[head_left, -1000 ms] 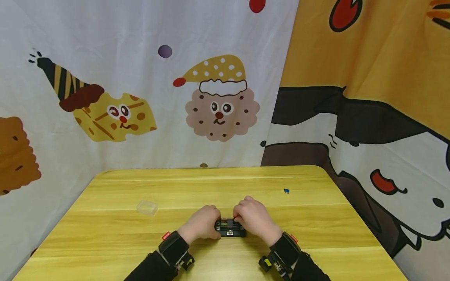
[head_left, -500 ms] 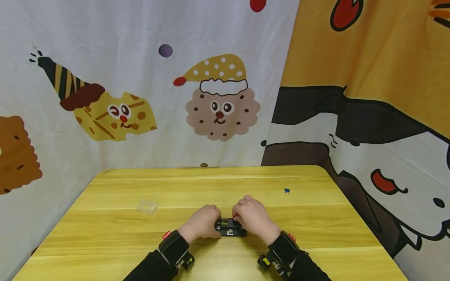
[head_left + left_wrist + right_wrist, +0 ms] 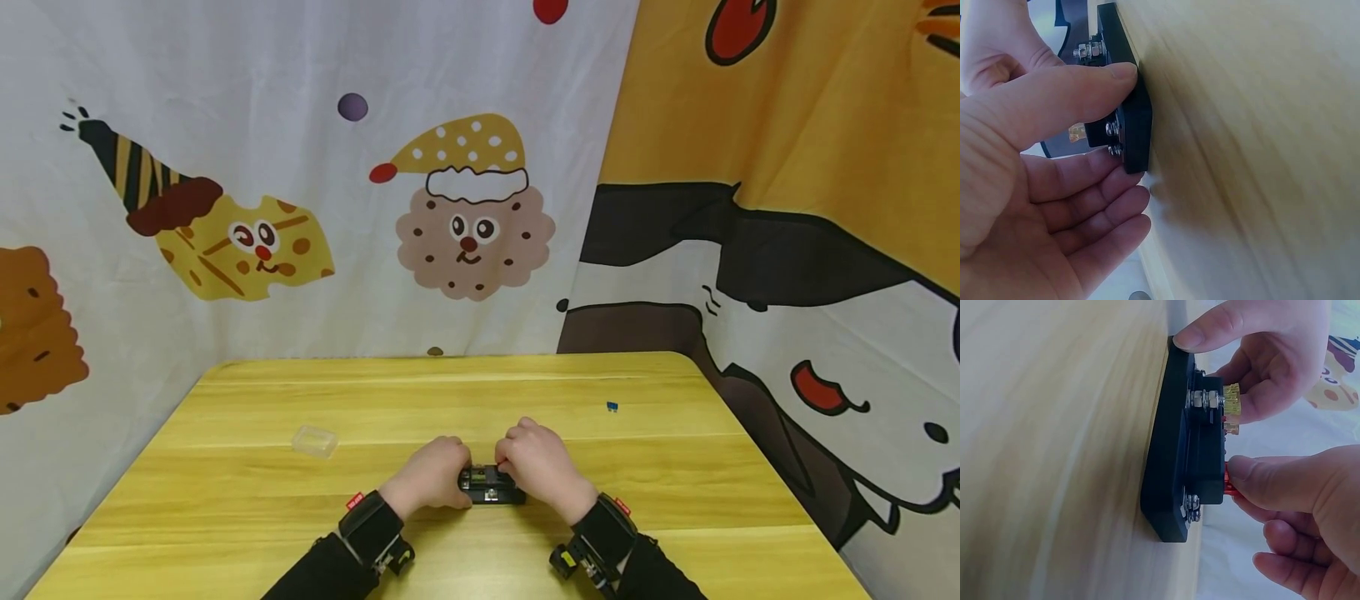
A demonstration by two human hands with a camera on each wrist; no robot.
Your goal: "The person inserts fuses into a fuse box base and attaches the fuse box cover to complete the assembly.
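A black fuse block (image 3: 491,497) with metal studs and nuts lies flat on the table between both hands. My left hand (image 3: 431,475) grips its left end; in the left wrist view the thumb presses the edge of the black base, with the other fingers at its far side. At the right end, my right hand (image 3: 542,467) pinches a red blade fuse (image 3: 1229,481) between thumb and index finger. That fuse touches the top of the block, its lower part hidden. Nearer the left hand, a yellow blade fuse (image 3: 1231,400) stands up from the block.
On the wooden table (image 3: 247,517), a clear plastic box (image 3: 314,442) lies to the left. A small blue piece (image 3: 612,407), perhaps another fuse, sits at the back right. Behind the table hangs a printed curtain (image 3: 300,167).
My right hand has shifted very slightly left, still at the block's right end. My left hand keeps its place, and the block has not visibly moved.
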